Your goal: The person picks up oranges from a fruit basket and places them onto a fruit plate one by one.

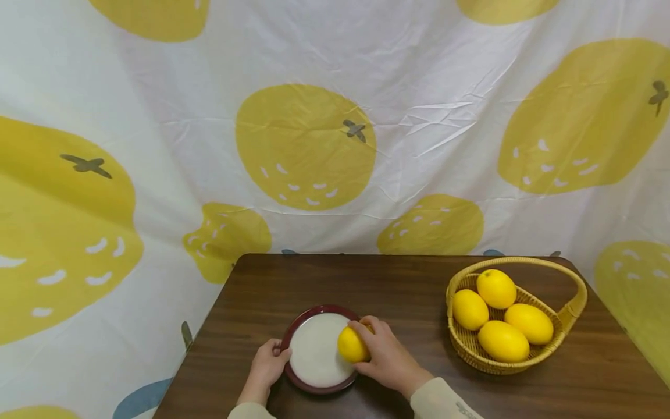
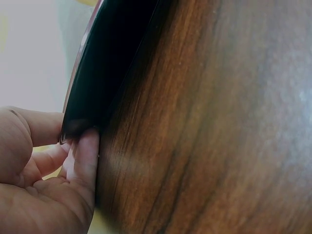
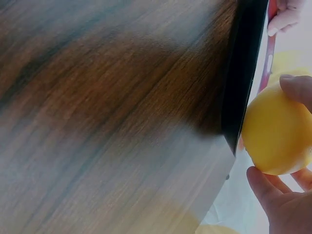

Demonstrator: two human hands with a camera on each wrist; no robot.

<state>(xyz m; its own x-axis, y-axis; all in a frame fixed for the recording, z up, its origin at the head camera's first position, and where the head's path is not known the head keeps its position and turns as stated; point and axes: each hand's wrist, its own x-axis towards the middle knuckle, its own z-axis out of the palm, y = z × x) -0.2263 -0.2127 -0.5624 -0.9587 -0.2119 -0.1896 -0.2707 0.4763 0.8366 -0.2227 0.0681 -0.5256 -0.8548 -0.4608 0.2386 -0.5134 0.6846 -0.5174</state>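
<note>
A round plate (image 1: pixel 320 349) with a white middle and a dark red rim rests on the brown wooden table. My left hand (image 1: pixel 268 368) pinches the plate's left rim, thumb on top and fingers beneath, as the left wrist view shows with the plate's dark underside (image 2: pixel 105 63). In my right hand (image 1: pixel 388 356) is a yellow lemon (image 1: pixel 353 344), gripped between thumb and fingers over the plate's right side. The right wrist view has the lemon (image 3: pixel 277 131) close beside the plate's edge; whether it touches the plate I cannot tell.
On the table's right stands a wicker basket (image 1: pixel 489 365) with a tall arched handle (image 1: pixel 578 299), holding several lemons (image 1: pixel 503 341). Behind the wooden table (image 1: pixel 398 279) hangs a white cloth (image 1: pixel 419 70) printed with large yellow fruit.
</note>
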